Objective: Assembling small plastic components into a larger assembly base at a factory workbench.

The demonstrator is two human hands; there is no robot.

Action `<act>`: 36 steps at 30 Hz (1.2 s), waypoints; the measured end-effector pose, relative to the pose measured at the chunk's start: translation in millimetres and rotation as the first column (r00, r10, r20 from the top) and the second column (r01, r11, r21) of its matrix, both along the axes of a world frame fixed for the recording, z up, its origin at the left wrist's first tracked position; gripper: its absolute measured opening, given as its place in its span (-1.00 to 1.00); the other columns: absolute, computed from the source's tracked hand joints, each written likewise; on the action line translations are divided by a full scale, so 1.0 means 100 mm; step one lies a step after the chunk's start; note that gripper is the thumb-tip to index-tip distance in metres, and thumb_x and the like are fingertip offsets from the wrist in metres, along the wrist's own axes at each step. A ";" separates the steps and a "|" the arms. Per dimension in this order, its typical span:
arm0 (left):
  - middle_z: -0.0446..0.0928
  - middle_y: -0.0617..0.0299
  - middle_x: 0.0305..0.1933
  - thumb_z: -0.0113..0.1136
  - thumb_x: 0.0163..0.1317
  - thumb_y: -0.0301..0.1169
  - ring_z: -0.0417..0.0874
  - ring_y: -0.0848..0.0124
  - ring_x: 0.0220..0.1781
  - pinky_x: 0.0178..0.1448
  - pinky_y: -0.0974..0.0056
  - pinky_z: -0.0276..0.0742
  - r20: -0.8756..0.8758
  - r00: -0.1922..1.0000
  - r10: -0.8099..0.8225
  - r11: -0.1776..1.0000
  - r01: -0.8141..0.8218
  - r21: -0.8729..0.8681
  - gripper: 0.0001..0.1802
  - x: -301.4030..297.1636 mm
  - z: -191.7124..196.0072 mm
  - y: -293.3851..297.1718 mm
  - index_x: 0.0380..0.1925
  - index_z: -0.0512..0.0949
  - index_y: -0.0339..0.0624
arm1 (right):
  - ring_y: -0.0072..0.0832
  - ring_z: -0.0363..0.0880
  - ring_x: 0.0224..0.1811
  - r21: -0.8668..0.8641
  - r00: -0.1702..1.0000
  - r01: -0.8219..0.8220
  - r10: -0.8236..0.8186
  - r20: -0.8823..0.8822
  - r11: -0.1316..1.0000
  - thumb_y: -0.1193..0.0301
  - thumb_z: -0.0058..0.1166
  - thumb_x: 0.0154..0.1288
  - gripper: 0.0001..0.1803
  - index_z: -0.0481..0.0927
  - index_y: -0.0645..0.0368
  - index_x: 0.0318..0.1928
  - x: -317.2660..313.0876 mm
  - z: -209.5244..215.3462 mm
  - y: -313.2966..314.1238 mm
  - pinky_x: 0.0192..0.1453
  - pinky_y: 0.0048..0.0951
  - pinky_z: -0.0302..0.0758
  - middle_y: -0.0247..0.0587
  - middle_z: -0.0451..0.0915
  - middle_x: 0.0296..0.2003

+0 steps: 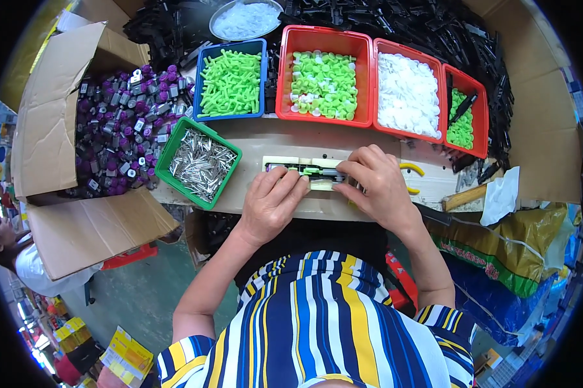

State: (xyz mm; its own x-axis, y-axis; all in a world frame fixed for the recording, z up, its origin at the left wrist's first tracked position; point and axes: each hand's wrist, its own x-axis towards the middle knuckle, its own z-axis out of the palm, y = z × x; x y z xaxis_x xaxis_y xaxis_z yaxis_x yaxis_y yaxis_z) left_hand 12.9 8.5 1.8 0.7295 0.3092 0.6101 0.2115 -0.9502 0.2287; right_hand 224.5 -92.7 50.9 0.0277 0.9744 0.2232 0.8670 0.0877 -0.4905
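Note:
A cream-coloured block [288, 160] lies on the worktable in front of me, with a narrow black plastic shell in it. Inside the shell sit a bright green piece [311, 171] and a dark grey part; a bit of purple shows at its left end. My left hand [271, 202] has its fingers bent together, their tips pressing on the shell's left half. The thumb and fingers of my right hand [377, 187] close around the right end of the shell, hiding that end. Yellow-handled pliers [411, 169] lie just right of my right hand, partly covered by it.
A green bin [230, 174] of metal pins stands at left, beside a carton [52, 123] of purple-and-grey motor-like parts. Behind are a blue bin [264, 84] and red bins [374, 84] of green and white pieces. Black shells [427, 26] pile up at the back. Another person sits far left.

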 end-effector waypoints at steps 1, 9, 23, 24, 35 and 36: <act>0.58 0.21 -0.12 0.34 0.07 -0.45 0.58 0.25 -0.01 -0.05 0.18 0.47 -0.004 1.000 0.002 1.000 -0.002 -0.005 -0.73 0.00 0.00 0.00 -0.18 0.66 -0.23 | -0.33 0.52 -0.15 0.000 1.000 0.001 -0.001 0.002 1.000 0.39 0.44 0.00 -0.68 0.67 0.11 -0.19 -0.01 0.01 0.01 -0.14 -0.26 0.33 -0.31 0.54 -0.26; 0.58 0.21 -0.12 0.34 0.06 -0.45 0.59 0.25 -0.01 -0.05 0.18 0.47 0.019 1.000 -0.001 1.000 0.002 -0.030 -0.73 0.01 0.00 0.00 -0.19 0.65 -0.23 | -0.32 0.53 -0.12 -0.012 0.998 -0.057 0.057 0.027 0.998 0.37 0.43 0.02 -0.68 0.66 0.11 -0.17 -0.02 0.01 0.05 -0.11 -0.27 0.35 -0.30 0.55 -0.23; 0.60 0.22 -0.14 0.39 0.03 -0.47 0.59 0.25 -0.02 -0.05 0.18 0.50 0.035 0.999 -0.001 0.999 0.002 -0.048 -0.74 0.02 0.02 0.00 -0.22 0.67 -0.23 | -0.29 0.53 -0.17 0.067 0.994 0.020 -0.013 -0.105 0.998 0.44 0.40 0.05 -0.72 0.67 0.17 -0.19 0.01 -0.09 -0.02 -0.13 -0.28 0.42 -0.22 0.52 -0.24; 0.60 0.22 -0.14 0.39 0.03 -0.48 0.59 0.25 -0.02 -0.06 0.18 0.50 0.031 1.000 -0.001 0.999 0.002 -0.050 -0.74 0.02 0.02 0.00 -0.22 0.67 -0.23 | -0.29 0.53 -0.18 0.079 0.995 0.021 -0.014 -0.096 0.997 0.47 0.39 0.05 -0.73 0.67 0.17 -0.20 0.02 -0.10 -0.02 -0.14 -0.28 0.42 -0.22 0.52 -0.24; 0.59 0.20 -0.16 0.40 0.01 -0.50 0.59 0.24 -0.04 -0.08 0.18 0.51 0.046 0.999 -0.004 0.998 0.007 -0.066 -0.73 0.04 0.03 0.00 -0.22 0.67 -0.25 | -0.30 0.54 -0.19 0.117 0.999 -0.006 0.010 -0.033 0.993 0.51 0.37 0.04 -0.76 0.67 0.16 -0.22 -0.01 -0.11 -0.03 -0.21 -0.27 0.41 -0.25 0.54 -0.28; 0.59 0.20 -0.16 0.40 0.01 -0.50 0.59 0.24 -0.04 -0.08 0.18 0.51 0.043 0.999 -0.005 0.998 0.007 -0.068 -0.73 0.04 0.03 0.00 -0.22 0.67 -0.25 | -0.30 0.54 -0.19 0.122 1.000 -0.009 0.010 -0.009 0.993 0.51 0.36 0.05 -0.77 0.67 0.16 -0.22 -0.02 -0.11 -0.03 -0.21 -0.27 0.40 -0.27 0.54 -0.28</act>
State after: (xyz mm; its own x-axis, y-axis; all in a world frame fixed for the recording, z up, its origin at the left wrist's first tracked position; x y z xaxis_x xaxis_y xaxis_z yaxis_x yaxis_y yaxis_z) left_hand 16.4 9.0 4.8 0.7051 0.3470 0.6184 0.1944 -0.9333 0.3020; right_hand 222.0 -95.6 40.2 0.0214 0.9403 0.3397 0.8613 0.1553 -0.4839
